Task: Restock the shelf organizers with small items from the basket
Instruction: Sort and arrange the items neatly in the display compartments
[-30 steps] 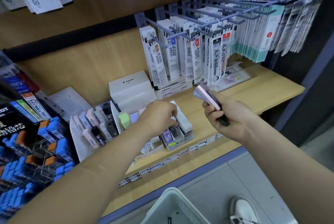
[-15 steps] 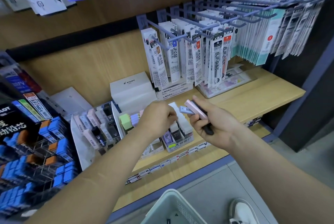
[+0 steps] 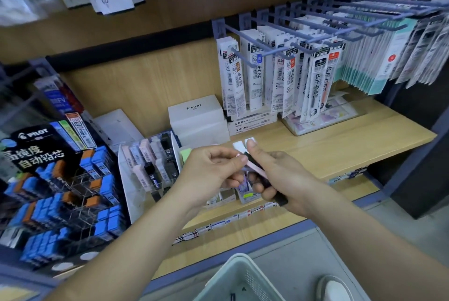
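I count two hands at work and two slim cases that I can tell apart. My right hand (image 3: 281, 174) has its fingers curled round a small bunch: one pink lead case (image 3: 255, 166) and one black case (image 3: 280, 200), whose dark end sticks out below the palm. Whether more are tucked inside the fist, I cannot tell. My left hand (image 3: 209, 174) meets it, with thumb and forefinger pinching the upper end of the pink case and the other fingers curled under.

Just beyond the fingertips of both hands stand two white-topped pieces (image 3: 238, 147). Under the hands a small tray (image 3: 243, 189) is mostly hidden. Just left of the left hand is one clear organizer (image 3: 131, 191) with rows of pink, grey and black cases. Beyond the left hand sits one white PILOT box (image 3: 196, 118), and beyond the right hand two stacked MONO boxes (image 3: 252, 124). Below both wrists, near me, are one pale basket (image 3: 247, 279) and one white shoe (image 3: 335, 288).
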`<state>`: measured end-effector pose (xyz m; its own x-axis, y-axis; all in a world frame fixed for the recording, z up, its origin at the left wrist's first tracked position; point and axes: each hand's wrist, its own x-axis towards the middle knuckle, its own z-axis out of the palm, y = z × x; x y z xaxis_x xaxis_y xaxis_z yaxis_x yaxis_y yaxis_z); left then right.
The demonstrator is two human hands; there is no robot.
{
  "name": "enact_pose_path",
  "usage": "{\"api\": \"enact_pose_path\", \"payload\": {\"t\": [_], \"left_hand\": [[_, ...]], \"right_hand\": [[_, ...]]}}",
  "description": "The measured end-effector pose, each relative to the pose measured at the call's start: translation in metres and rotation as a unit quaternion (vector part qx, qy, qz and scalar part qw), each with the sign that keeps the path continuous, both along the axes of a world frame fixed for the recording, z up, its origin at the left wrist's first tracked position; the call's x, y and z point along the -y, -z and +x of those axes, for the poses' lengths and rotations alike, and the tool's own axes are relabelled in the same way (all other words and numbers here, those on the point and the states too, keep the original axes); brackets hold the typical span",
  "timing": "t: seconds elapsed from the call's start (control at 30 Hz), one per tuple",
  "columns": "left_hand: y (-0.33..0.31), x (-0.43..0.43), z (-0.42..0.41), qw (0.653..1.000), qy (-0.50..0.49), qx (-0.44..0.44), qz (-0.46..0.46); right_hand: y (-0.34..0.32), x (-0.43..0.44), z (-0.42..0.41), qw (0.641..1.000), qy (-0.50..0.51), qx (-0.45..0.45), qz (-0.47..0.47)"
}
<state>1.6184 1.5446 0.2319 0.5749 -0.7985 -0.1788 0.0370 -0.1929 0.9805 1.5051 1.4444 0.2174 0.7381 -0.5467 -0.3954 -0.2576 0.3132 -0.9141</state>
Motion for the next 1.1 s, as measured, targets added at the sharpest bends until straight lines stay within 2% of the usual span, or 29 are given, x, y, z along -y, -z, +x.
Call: {"api": "enact_pose_path", "payload": {"t": [0.23,0.5,0.77,0.93,1.1], "left_hand": [[0.009,-0.031,0.012,0.999,-0.027,0.015,-0.009],[0.005,-0.047,0.032,0.996,-0.08,0.018,-0.026],[-0.005,-0.059,0.05,0.992,-0.124,0.031,-0.025],[-0.016,-0.069,0.059,0.992,-0.118,0.02,-0.029],[-0.02,-0.081,0.063,0.997,-0.036,0.049,0.053]], "right_hand": [[-0.007,-0.022,0.014,0.991,-0.099,-0.058,-0.062],[-0.004,-0.03,0.033,0.996,-0.092,0.007,0.003],[-0.004,-0.04,0.046,0.997,-0.065,0.029,0.02],[-0.007,-0.05,0.054,0.996,-0.037,0.03,0.078],[-0.006,-0.053,0.065,0.993,0.039,0.086,0.078]]}}
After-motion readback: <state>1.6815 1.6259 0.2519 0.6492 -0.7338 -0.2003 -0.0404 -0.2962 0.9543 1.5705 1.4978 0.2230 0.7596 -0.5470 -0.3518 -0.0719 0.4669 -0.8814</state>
